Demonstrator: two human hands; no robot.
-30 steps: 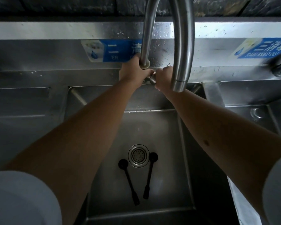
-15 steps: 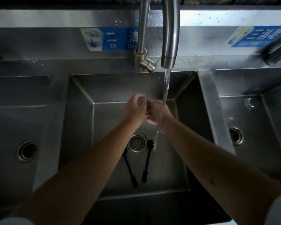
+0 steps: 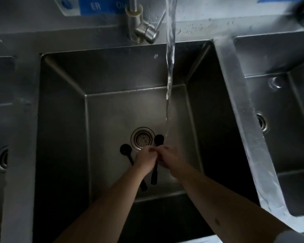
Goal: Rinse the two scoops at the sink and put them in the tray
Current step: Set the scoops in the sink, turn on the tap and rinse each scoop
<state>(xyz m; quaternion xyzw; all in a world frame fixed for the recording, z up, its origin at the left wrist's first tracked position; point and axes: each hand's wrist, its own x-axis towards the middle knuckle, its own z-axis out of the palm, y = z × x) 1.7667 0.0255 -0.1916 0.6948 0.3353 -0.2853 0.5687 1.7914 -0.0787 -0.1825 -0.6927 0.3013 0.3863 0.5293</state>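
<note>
Two black long-handled scoops lie on the floor of the middle sink basin point(image 3: 63, 130), either side of the drain point(image 3: 142, 139). The left scoop point(image 3: 125, 149) and the right scoop point(image 3: 159, 139) point their bowls away from me. My left hand point(image 3: 146, 161) and my right hand point(image 3: 171, 158) are low in the basin, fingertips together just above the scoops' handles, and they cover the middle of both handles. I cannot tell whether either hand grips a scoop. No tray is in view.
Water runs from the tap in a stream point(image 3: 170, 67) that lands just right of the right scoop's bowl. The tap's base and lever point(image 3: 144, 31) stand at the back rim. More basins lie to the left point(image 3: 2, 158) and right point(image 3: 279, 120).
Both hands left the tap lever, passed under the running water and dropped to the scoops on the basin floor. The view tilted down and closer. The scoops have not moved.
</note>
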